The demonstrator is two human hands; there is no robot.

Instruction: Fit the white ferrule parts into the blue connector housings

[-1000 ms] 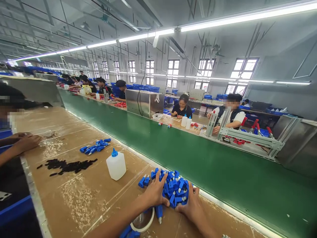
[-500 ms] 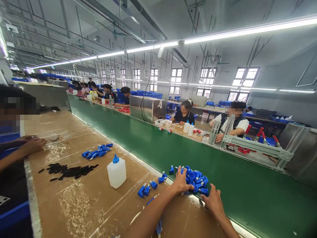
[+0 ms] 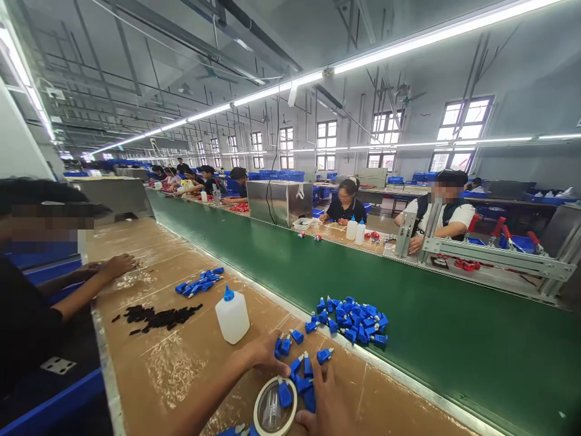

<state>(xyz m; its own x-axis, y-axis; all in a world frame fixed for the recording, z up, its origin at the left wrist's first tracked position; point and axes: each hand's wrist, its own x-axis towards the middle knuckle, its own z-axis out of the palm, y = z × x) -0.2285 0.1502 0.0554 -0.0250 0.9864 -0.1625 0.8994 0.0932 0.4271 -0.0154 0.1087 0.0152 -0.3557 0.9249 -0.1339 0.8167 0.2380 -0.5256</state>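
Blue plastic parts lie on the brown worktable between my two hands. My left hand is spread at their left side, its thumb by the parts and its fingers beside several more. On their right, my right hand has its fingers apart, thumb low near a roll of tape. A blue part and a clear cylinder show within the roll's ring. A larger pile of blue parts rests on the green belt's near edge, touched by neither hand.
A white bottle with a blue cap, black pieces and another blue pile are on the table. A person's hand works at the left. Across the green belt people sit near a metal fixture.
Both hands have left the pile on the belt and come back over the table, to the loose blue parts. The view has shifted, and the tape roll now shows more fully.
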